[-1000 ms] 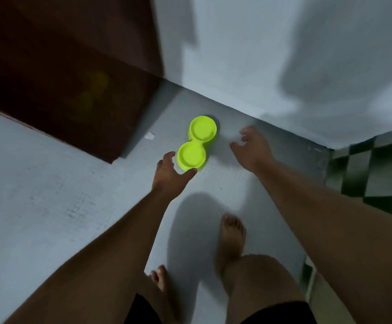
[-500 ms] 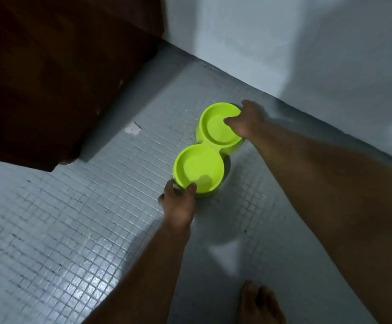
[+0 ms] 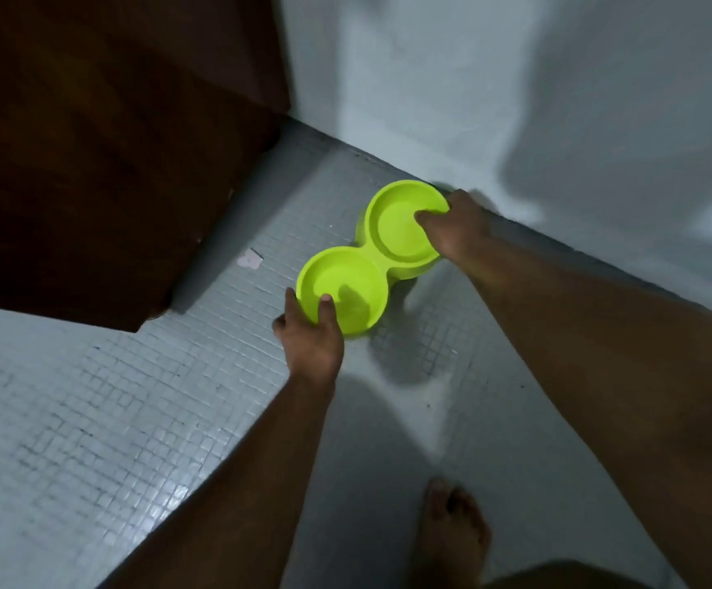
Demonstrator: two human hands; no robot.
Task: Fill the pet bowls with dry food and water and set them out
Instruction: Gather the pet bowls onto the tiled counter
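Observation:
A lime-green double pet bowl (image 3: 371, 257), two round dishes joined in one piece, sits on the grey mosaic floor close to the wall. Both dishes look empty. My left hand (image 3: 311, 337) grips the rim of the near dish, thumb over the inside edge. My right hand (image 3: 456, 231) holds the rim of the far dish, with fingers hooked into it. A shadow lies under the bowl's near right side; whether it is off the floor I cannot tell.
A dark wooden door or cabinet (image 3: 103, 155) stands at the left. The pale wall (image 3: 494, 99) runs behind the bowl. A small pale scrap (image 3: 249, 260) lies on the tiles left of the bowl. My bare foot (image 3: 452, 533) stands at the bottom.
Both hands reached down from above the bowl and closed on its two rims. The view has dropped closer to the floor.

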